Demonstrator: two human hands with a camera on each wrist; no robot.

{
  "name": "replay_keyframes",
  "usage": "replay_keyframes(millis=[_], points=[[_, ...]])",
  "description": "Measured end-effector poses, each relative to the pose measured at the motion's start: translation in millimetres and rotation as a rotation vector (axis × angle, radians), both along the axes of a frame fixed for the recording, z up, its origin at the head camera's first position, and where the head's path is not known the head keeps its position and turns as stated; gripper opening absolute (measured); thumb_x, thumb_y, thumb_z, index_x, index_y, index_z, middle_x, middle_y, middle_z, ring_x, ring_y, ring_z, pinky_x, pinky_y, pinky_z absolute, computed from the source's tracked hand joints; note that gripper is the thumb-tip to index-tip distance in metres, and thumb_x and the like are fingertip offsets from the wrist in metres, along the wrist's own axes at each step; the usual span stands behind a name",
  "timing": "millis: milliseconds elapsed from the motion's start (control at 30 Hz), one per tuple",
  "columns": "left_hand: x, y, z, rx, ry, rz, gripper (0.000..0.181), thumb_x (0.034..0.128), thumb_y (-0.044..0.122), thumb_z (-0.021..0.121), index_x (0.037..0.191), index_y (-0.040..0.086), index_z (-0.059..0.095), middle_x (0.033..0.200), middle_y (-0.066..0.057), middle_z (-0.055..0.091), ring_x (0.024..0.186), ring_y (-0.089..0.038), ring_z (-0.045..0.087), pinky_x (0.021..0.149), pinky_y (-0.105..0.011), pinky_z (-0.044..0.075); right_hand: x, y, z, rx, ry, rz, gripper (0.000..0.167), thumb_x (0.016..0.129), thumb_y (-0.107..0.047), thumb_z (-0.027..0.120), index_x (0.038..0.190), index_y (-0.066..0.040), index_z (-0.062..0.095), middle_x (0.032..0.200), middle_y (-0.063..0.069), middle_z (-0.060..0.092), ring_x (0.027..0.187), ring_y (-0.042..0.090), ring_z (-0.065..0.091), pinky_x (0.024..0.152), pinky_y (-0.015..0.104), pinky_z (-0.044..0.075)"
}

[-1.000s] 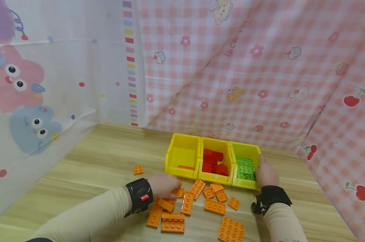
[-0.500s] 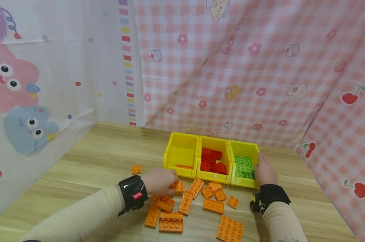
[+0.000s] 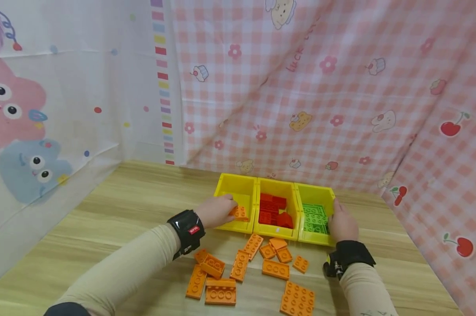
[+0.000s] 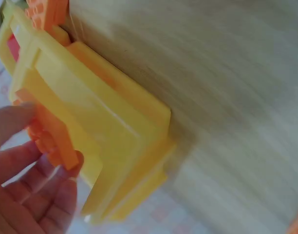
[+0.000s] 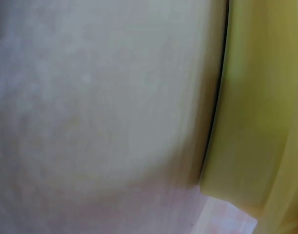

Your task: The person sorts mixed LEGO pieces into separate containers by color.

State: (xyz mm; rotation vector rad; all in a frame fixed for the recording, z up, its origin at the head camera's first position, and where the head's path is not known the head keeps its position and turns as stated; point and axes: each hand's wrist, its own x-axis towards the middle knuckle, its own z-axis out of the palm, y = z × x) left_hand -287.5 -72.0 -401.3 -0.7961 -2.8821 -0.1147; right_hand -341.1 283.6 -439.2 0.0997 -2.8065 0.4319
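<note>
My left hand (image 3: 218, 210) pinches an orange building brick (image 4: 51, 134) between thumb and fingertips. It holds the brick over the left yellow bin (image 3: 238, 181), whose floor is partly hidden by the hand. Red bricks (image 3: 275, 210) lie in the middle yellow bin (image 3: 279, 185). In the right yellow bin (image 3: 316, 192) are green bricks (image 3: 315, 218). My right hand (image 3: 343, 221) grips that bin by its right side wall; in the right wrist view only the bin's outer wall (image 5: 251, 122) shows, no fingers.
Several loose orange bricks (image 3: 239, 265) lie on the wooden table (image 3: 143, 206) in front of the bins. A large square orange brick (image 3: 297, 298) is nearest the front edge. A pink checked cloth (image 3: 281, 109) hangs close behind the bins.
My left hand has lifted the orange brick off the table and carried it up and forward, over the left bin. The right hand has kept its place on the right bin.
</note>
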Motion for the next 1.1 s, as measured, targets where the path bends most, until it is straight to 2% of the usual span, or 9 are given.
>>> replay_keyframes(millis=[167, 400, 600, 700, 1100], points=[[-20.3, 9.1, -1.9, 0.043, -0.117, 0.051, 0.020, 0.0809, 0.018, 0.073, 0.094, 0.004, 0.068, 0.083, -0.002, 0.057, 0.076, -0.016, 0.053, 0.071, -0.032, 0.045, -0.1, 0.7, -1.2, -0.008, 0.015, 0.000, 0.056, 0.091, -0.002, 0.051, 0.141, 0.009, 0.028, 0.132, 0.031, 0.041, 0.113, 0.045, 0.046, 0.092, 0.054, 0.037], [-38.3, 17.3, -8.9, 0.054, -0.216, 0.025, 0.011, 0.0793, 0.005, 0.071, 0.089, 0.003, 0.068, 0.082, -0.005, 0.063, 0.077, -0.020, 0.055, 0.077, -0.033, 0.046, -1.5, 0.7, -5.0, -0.011, 0.003, -0.009, 0.057, 0.091, -0.002, 0.051, 0.142, 0.008, 0.027, 0.132, 0.031, 0.041, 0.113, 0.045, 0.047, 0.092, 0.054, 0.037], [-42.0, 22.1, -6.9, 0.072, -0.331, 0.087, 0.015, 0.0813, 0.005, 0.070, 0.096, 0.003, 0.069, 0.090, -0.005, 0.064, 0.082, -0.019, 0.054, 0.085, -0.034, 0.045, -3.3, 2.2, -3.1, -0.015, -0.004, -0.009, 0.056, 0.092, -0.002, 0.050, 0.142, 0.008, 0.026, 0.133, 0.030, 0.041, 0.116, 0.044, 0.045, 0.094, 0.054, 0.035], [-41.5, 23.0, -4.8, 0.060, -0.365, 0.117, 0.016, 0.0827, 0.007, 0.069, 0.098, 0.003, 0.070, 0.094, -0.006, 0.065, 0.084, -0.019, 0.054, 0.086, -0.034, 0.044, -3.0, 2.4, -2.1, -0.015, -0.004, -0.006, 0.056, 0.092, -0.002, 0.050, 0.142, 0.008, 0.027, 0.133, 0.030, 0.040, 0.116, 0.044, 0.044, 0.094, 0.054, 0.035], [-40.2, 23.4, -3.0, 0.053, -0.437, 0.114, 0.021, 0.0883, 0.013, 0.063, 0.105, 0.003, 0.070, 0.103, -0.007, 0.066, 0.091, -0.019, 0.057, 0.088, -0.035, 0.044, -2.1, 1.2, -1.9, -0.025, -0.019, -0.013, 0.057, 0.093, -0.003, 0.050, 0.143, 0.007, 0.026, 0.135, 0.029, 0.039, 0.117, 0.043, 0.044, 0.095, 0.053, 0.035]])
